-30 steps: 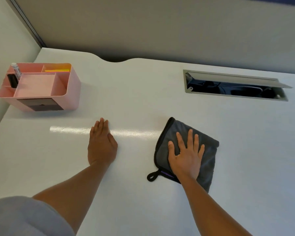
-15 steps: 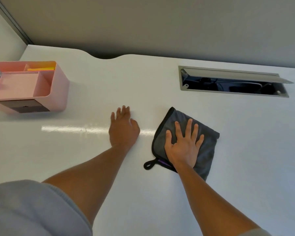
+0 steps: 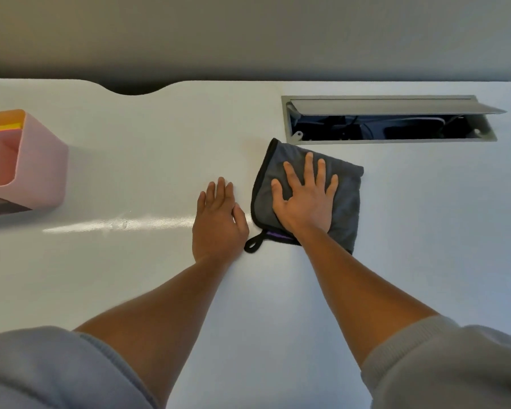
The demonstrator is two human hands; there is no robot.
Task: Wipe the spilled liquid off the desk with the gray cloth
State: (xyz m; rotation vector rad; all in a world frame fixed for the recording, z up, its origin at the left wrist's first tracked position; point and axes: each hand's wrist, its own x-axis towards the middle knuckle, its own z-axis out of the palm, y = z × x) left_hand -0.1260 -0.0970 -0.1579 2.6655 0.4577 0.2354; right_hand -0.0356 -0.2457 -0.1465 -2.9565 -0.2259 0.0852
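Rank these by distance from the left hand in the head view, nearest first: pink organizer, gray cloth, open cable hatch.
1. gray cloth, just right of the left hand
2. pink organizer, far left
3. open cable hatch, back right

Pink organizer (image 3: 24,160) cut off by left edge; contents mostly out of view. Gray cloth (image 3: 344,199) partly hidden under right hand (image 3: 304,202). Dark cable-tray opening (image 3: 387,129): contents too dim to identify. Sleeves cropped at bottom edge.

Left hand (image 3: 219,219) and right hand (image 3: 304,202) lie flat, fingers straight.
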